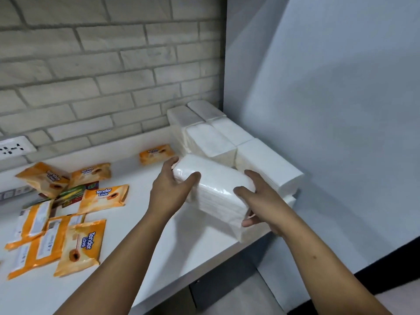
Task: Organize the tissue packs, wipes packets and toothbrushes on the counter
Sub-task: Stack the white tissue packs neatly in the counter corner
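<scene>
A white tissue pack [216, 189] is held between both hands near the counter's right end. My left hand [172, 185] grips its left end, thumb on top. My right hand [261, 201] grips its right end, fingers curled underneath. Behind it, several white tissue packs [211, 137] stand stacked in the corner against the wall. Several orange wipes packets [79, 242] lie scattered on the left of the white counter [136, 235]; one wipes packet [155, 153] lies apart near the back. A green toothbrush package [72, 194] is partly buried under the wipes.
A brick wall runs along the back with a wall socket [13, 147] at the left. A plain grey wall closes the right side. The counter's front edge drops off to the floor at lower right.
</scene>
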Demonstrator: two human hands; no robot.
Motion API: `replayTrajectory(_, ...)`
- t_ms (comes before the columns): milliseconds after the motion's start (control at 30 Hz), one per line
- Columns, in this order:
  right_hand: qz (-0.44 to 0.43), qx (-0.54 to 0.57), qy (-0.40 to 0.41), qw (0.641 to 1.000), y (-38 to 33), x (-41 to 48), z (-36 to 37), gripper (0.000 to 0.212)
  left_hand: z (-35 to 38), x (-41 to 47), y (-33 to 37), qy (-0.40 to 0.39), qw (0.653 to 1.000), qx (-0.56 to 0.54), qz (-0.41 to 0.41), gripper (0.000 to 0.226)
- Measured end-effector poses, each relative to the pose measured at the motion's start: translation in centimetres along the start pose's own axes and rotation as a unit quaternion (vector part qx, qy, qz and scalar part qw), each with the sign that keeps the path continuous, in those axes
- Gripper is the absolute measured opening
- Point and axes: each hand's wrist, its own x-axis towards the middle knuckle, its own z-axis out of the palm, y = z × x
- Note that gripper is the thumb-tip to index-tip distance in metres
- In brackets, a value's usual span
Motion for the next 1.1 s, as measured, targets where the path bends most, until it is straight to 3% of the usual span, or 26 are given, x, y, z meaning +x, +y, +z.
replayTrajectory(300,0.010,-0.045,0.032,0.998,2.2,-0.5,-2.5,0.085,6.1,2.9,0.6,-0.139,0.990,0.000,0.018,0.078)
replayTrajectory(400,0.018,-0.082,0.044,0.995,2.3,-0.5,-2.7,0.094,7.4,3.8,1.2,-0.164,0.986,0.013,0.035,0.087)
replayTrajectory(533,0.030,-0.125,0.038,0.991,2.9,-0.1,-2.4,0.109,8.5,3.8,1.2,-0.170,0.983,0.041,0.058,0.078)
replayTrajectory(633,0.031,-0.132,0.027,0.990,3.0,0.1,-2.0,0.098,9.5,3.6,0.7,-0.161,0.983,0.061,0.064,0.090)
replayTrajectory(733,0.026,-0.157,0.018,0.987,2.5,0.2,-1.9,0.093,10.7,3.0,0.5,-0.089,0.991,0.078,0.055,0.104)
replayTrajectory(800,0.027,-0.204,0.012,0.978,2.3,0.1,-2.1,0.091,11.4,2.3,1.1,-0.055,0.996,0.070,0.015,0.109)
replayTrajectory(933,0.021,-0.335,0.038,0.941,1.7,0.0,-3.2,0.086,11.4,1.2,2.0,-0.092,0.983,0.001,-0.158,0.129)
replayTrajectory(1033,-0.009,-0.330,0.114,0.937,1.8,0.7,-4.0,0.084,11.0,0.7,2.0,-0.152,0.940,-0.107,-0.285,0.138)
replayTrajectory(1100,-0.066,-0.284,0.191,0.937,2.1,1.8,-4.8,0.078,10.9,0.5,1.6,-0.208,0.907,-0.168,-0.327,0.128)
